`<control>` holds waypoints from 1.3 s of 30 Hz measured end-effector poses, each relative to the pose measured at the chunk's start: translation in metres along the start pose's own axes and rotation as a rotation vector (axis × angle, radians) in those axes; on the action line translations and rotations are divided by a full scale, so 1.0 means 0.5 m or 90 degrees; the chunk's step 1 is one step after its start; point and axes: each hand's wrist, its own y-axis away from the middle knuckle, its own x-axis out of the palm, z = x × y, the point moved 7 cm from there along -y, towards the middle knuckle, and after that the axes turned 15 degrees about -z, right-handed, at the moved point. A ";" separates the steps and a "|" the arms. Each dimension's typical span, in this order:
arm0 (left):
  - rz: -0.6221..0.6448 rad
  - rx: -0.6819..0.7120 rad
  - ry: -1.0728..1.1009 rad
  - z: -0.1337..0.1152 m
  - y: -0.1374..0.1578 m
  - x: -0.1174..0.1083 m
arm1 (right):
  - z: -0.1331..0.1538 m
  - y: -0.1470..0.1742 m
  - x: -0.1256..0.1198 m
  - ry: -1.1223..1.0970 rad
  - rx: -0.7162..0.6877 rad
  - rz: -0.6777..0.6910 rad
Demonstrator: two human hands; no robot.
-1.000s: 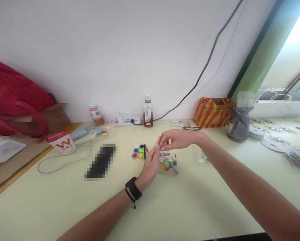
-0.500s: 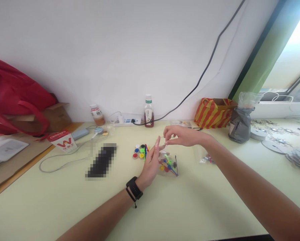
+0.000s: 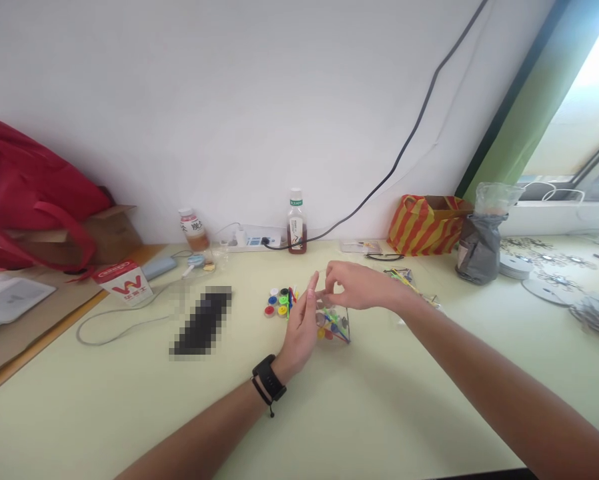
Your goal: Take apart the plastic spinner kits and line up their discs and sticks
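Note:
A clear plastic bag point(image 3: 335, 325) with small coloured plastic pieces inside, green, blue, yellow and red, is held upright just over the table. My left hand point(image 3: 302, 328), a black watch on its wrist, grips the bag's left side with the thumb pointing up. At the bag's top edge, my right hand point(image 3: 362, 285) has its thumb and fingertips pinched together. The fingers partly hide the upper part of the bag. Left of it lie several round coloured caps point(image 3: 277, 302) in short rows, and thin coloured sticks point(image 3: 292, 298) partly behind my left hand.
Another clear packet of coloured pieces point(image 3: 402, 274) lies beyond my right forearm. Along the wall stand a tea bottle point(image 3: 296, 223), a power strip point(image 3: 256, 241) and a striped bag point(image 3: 424, 225). A pixelated dark object point(image 3: 203, 321) and a red-and-white box point(image 3: 124, 281) are at left.
My right hand has come down a little at the bag's top. The bag looks shifted slightly left. More of the packet beyond my right forearm shows. My left hand has hardly moved.

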 end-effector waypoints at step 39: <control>0.058 -0.058 -0.004 0.000 -0.029 -0.056 | -0.098 0.125 0.146 -0.765 0.253 -0.147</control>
